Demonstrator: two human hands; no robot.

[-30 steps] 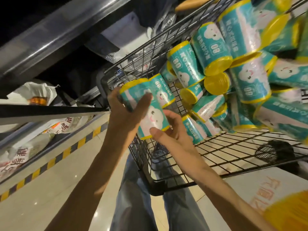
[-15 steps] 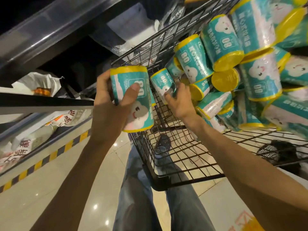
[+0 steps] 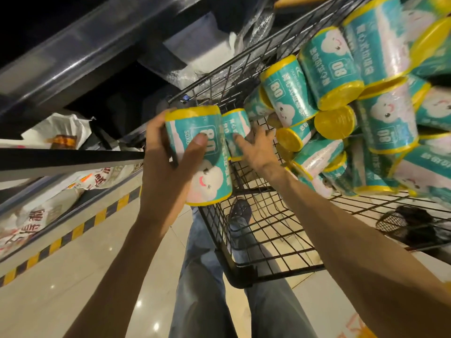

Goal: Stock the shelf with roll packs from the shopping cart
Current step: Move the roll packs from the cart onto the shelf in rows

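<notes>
My left hand grips a teal roll pack with yellow ends and a cloud face, held upright just outside the corner of the black wire shopping cart. My right hand reaches into the cart, its fingers closing around a second, smaller-looking teal roll pack by the cart's wall. Several more roll packs are piled in the cart to the right. The dark shelf runs along the left.
White bags with red print lie on the lower shelf level at the left. A yellow-and-black striped strip edges the shelf base. My legs in jeans stand between shelf and cart. A dark mesh object lies in the cart's right part.
My left hand lifted the roll pack up and leftward, out of the cart. My right hand let go of it and reached deeper into the cart onto another pack.
</notes>
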